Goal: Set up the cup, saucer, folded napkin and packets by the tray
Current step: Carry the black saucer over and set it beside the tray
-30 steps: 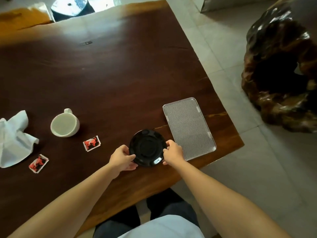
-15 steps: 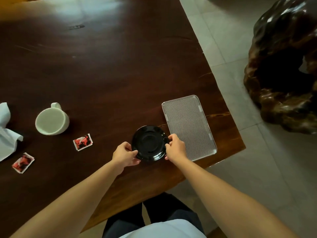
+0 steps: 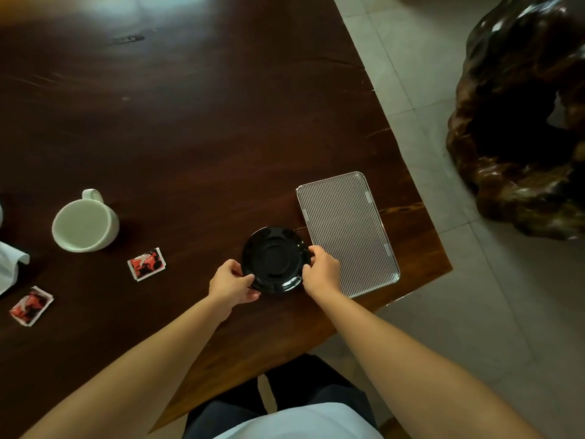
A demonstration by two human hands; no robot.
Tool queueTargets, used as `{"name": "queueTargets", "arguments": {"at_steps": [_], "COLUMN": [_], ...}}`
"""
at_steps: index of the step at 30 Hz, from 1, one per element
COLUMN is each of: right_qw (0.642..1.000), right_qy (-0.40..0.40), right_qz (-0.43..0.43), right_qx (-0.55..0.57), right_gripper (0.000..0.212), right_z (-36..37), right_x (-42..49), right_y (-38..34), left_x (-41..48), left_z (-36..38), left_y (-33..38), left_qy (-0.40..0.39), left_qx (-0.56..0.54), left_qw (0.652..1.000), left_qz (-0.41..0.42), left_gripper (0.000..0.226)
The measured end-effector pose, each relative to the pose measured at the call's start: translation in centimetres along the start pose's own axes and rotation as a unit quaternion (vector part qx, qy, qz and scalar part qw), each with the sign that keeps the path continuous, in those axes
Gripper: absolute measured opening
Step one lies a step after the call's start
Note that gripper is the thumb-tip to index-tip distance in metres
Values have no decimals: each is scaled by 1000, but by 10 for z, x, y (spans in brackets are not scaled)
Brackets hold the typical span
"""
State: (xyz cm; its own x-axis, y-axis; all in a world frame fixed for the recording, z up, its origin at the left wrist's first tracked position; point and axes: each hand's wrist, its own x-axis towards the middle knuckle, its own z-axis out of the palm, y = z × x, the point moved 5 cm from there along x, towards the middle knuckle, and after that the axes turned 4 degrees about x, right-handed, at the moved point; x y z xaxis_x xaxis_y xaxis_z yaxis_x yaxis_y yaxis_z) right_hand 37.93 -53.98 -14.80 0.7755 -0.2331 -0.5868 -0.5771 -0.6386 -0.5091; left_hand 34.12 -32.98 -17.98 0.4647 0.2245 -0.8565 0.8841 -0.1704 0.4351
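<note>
A black glossy saucer (image 3: 273, 259) lies on the dark wooden table (image 3: 190, 122), just left of the ribbed silver tray (image 3: 346, 232). My left hand (image 3: 231, 285) grips its left rim and my right hand (image 3: 321, 272) grips its right rim. A white cup (image 3: 84, 223) stands upright at the left, handle pointing away from me. One red packet (image 3: 146, 263) lies between cup and saucer. A second red packet (image 3: 31, 306) lies near the left edge. Only a corner of the white napkin (image 3: 11, 264) shows at the far left.
The table's right edge and near corner lie just beyond the tray, with tiled floor (image 3: 474, 312) past them. A large dark carved wooden piece (image 3: 522, 122) stands on the floor at the right. My legs show below the table's front edge.
The saucer, held in both hands, has slid slightly away from me and closer to the tray's left edge. The view has shifted, so the napkin is mostly out of frame.
</note>
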Motion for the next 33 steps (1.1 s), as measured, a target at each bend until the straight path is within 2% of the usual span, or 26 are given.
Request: {"name": "queueTargets", "arguments": {"at_steps": [4,8,17,24,33], "right_qw": [999,999,998,999,997], "right_qy": [34,49,47,35,19], "right_qz": [6,7,7,2,-39], "right_qx": [-15,-22,-30,-41,-57], "right_gripper": [46,38,31,34,34], "right_z": [0,3,5,3,-7], "right_x": [-8,-16,-23,-27,-31], "right_y": [3,4,2,1,-13], "left_x": [0,-1,-7,-6,-29], "left_z": [3,6,9,7,-20], "left_y": [-1,-1,-1,-2,6], "left_qy": [8,16,23,28,27], "left_qx": [14,25,38,76,156], "left_qw": [1000,1000,999,997,987], "left_qz": [-1,0,8,16,-6], "left_gripper": [21,24,26,19,36]}}
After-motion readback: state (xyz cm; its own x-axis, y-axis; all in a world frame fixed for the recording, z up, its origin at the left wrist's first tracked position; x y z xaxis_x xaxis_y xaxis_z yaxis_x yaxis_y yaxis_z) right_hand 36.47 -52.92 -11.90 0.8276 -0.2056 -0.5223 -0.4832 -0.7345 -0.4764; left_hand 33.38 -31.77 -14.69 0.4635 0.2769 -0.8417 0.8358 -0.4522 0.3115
